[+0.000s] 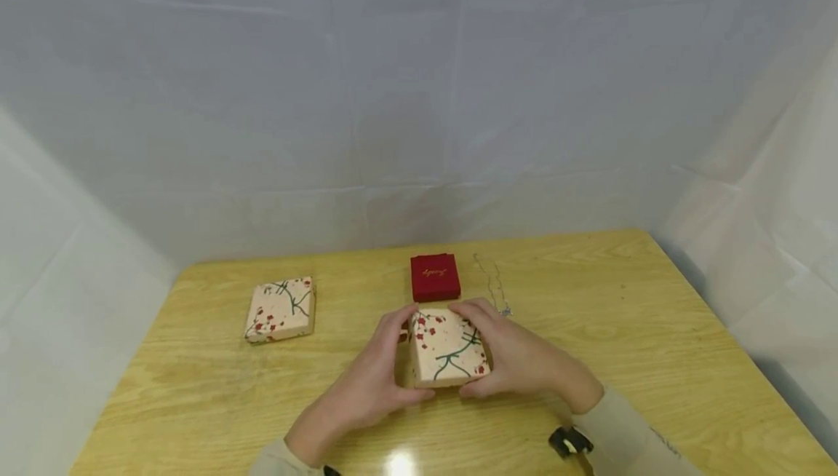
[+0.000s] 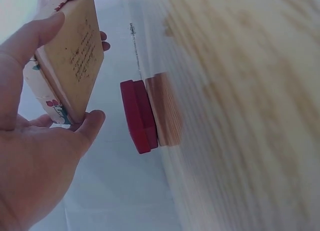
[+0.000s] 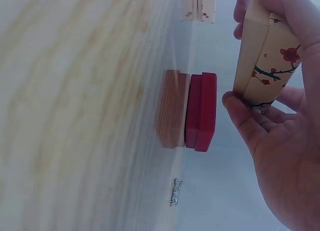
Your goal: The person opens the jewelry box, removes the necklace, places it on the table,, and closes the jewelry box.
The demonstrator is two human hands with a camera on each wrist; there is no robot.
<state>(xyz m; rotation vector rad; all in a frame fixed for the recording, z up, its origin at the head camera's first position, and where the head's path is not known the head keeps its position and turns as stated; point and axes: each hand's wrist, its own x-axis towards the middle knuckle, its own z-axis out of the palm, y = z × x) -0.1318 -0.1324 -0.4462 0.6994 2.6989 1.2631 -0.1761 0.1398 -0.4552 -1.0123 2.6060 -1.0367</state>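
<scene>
Between both hands is a small cream box (image 1: 450, 348) printed with red blossoms and dark green branches. My left hand (image 1: 366, 378) grips its left side, fingers at the far edge and thumb at the near edge. From the right, my right hand (image 1: 517, 356) holds the opposite side in the same way. Both wrist views show this box raised off the table; small dark writing marks its underside (image 2: 82, 56) in the left wrist view. Just beyond it sits a dark red box (image 1: 435, 277) with gold lettering. A thin necklace with a pendant (image 1: 505, 311) lies right of the red box.
A second blossom-printed piece (image 1: 280, 308), matching the held box, lies at the left of the wooden table (image 1: 209, 403). White sheeting (image 1: 406, 97) hangs behind the table and along its sides. A dark band (image 1: 571, 442) is on the right wrist.
</scene>
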